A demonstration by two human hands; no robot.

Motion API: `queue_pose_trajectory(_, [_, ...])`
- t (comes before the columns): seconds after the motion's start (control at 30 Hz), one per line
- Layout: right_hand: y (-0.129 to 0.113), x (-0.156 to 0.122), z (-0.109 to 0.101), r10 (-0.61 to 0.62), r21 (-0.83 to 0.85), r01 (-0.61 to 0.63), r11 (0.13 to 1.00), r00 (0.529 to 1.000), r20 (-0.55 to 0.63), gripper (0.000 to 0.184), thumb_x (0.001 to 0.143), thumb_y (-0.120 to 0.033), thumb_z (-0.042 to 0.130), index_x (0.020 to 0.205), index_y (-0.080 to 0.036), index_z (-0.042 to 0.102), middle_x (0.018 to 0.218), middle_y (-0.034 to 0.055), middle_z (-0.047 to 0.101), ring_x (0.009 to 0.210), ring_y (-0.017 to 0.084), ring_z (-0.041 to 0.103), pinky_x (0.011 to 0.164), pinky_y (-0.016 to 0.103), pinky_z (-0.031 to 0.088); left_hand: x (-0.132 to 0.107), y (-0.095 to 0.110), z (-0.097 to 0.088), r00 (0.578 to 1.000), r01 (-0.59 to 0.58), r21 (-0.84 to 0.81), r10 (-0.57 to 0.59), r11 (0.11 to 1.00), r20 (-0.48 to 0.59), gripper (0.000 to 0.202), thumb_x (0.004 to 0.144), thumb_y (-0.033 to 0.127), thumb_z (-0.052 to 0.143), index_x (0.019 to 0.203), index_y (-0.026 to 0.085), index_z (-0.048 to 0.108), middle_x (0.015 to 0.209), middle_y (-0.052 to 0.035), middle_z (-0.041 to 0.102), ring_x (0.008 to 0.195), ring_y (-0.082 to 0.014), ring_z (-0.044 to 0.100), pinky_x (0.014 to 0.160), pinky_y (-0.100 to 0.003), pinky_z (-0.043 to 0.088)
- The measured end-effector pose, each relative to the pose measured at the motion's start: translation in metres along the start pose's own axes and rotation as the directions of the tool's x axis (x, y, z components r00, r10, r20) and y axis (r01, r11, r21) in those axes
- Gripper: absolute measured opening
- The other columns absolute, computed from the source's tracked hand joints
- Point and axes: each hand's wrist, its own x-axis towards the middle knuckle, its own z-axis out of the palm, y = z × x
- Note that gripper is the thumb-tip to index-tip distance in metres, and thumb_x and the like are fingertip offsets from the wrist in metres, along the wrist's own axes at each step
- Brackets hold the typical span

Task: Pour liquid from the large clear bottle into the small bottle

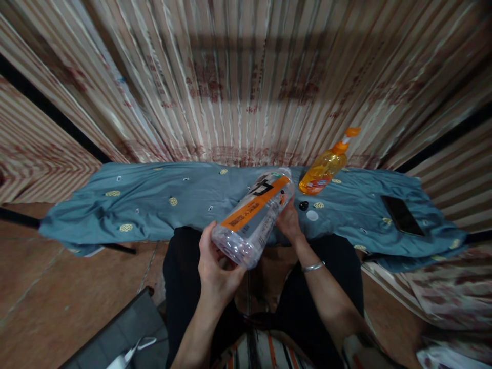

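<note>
A pleated, striped backdrop (238, 87) with faded reddish print fills the space ahead, and a brown tiled floor (65, 277) spreads below it on the left. Across the middle lies a rumpled blue cloth (88, 215) dotted with small yellow motifs, and the person's black trousers (182, 271) show just below its near edge. A grey bag (126, 323) with a white strap is cut off at the bottom of the view.

Both hands hold up a clear plastic bottle (246, 225) with an orange label band, tilted across the body above the cloth's near edge. The left hand (219, 261) wraps firmly around its base. The right hand (289, 221), with a metal bangle (313, 266) at the wrist, is raised at the far side near the upper end, its fingers mostly hidden behind the bottle, so how tightly it grips is unclear.

On the cloth lie an amber pump bottle (325, 169), a black smartphone (402, 215), a small black round piece (303, 205) and a white disc (312, 215). Whether the clear bottle has its cap on is hard to make out, and its label text is too blurred to read.
</note>
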Motion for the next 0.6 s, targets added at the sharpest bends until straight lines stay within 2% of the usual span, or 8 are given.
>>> queue_pose_trajectory(0.07, [0.002,0.001,-0.001,-0.031,0.016,0.031,0.999,0.999,-0.031,0.118,0.089,-0.061,0.077,0.174,-0.006,0.017,0.146,0.0303,0.072,0.134,0.044,0.075,0.108,0.063,0.063,-0.001,-0.001,0.001,1.0,0.018,-0.001,-0.018,1.0,-0.004,0.107,0.071,0.058,0.103,0.155,0.02,0.051,0.138,-0.0182,0.072,0.104,-0.0295,0.084,0.072,-0.032,0.072])
queue_pose_trajectory(0.27, [0.006,0.002,-0.002,-0.108,0.011,0.109,0.994,0.993,-0.051,0.1,0.09,-0.062,0.079,0.165,-0.01,0.04,0.15,0.028,0.07,0.139,0.04,0.071,0.116,0.06,0.059,-0.003,0.0,0.003,0.999,0.035,0.004,-0.035,0.999,0.003,0.102,0.074,0.055,0.102,0.155,0.02,0.051,0.135,-0.0175,0.072,0.104,-0.0283,0.083,0.07,-0.031,0.072])
queue_pose_trajectory(0.43, [0.011,0.004,-0.003,-0.112,-0.013,0.112,0.994,0.992,-0.056,0.074,0.093,-0.053,0.074,0.151,-0.01,0.056,0.144,0.028,0.073,0.135,0.04,0.072,0.117,0.061,0.058,-0.005,-0.002,0.003,1.0,0.022,0.01,-0.022,1.0,-0.002,0.093,0.082,0.054,0.095,0.157,0.02,0.051,0.139,-0.0176,0.072,0.107,-0.0282,0.083,0.071,-0.03,0.071])
queue_pose_trajectory(0.6, [0.014,0.004,0.002,-0.122,-0.008,0.121,0.993,0.991,-0.06,0.072,0.095,-0.046,0.071,0.154,-0.009,0.054,0.142,0.0274,0.074,0.134,0.039,0.073,0.115,0.059,0.059,-0.004,-0.004,-0.003,0.999,-0.01,0.012,0.01,1.0,0.045,0.092,0.083,0.046,0.095,0.159,0.021,0.049,0.14,-0.0163,0.072,0.107,-0.0278,0.084,0.074,-0.031,0.073])
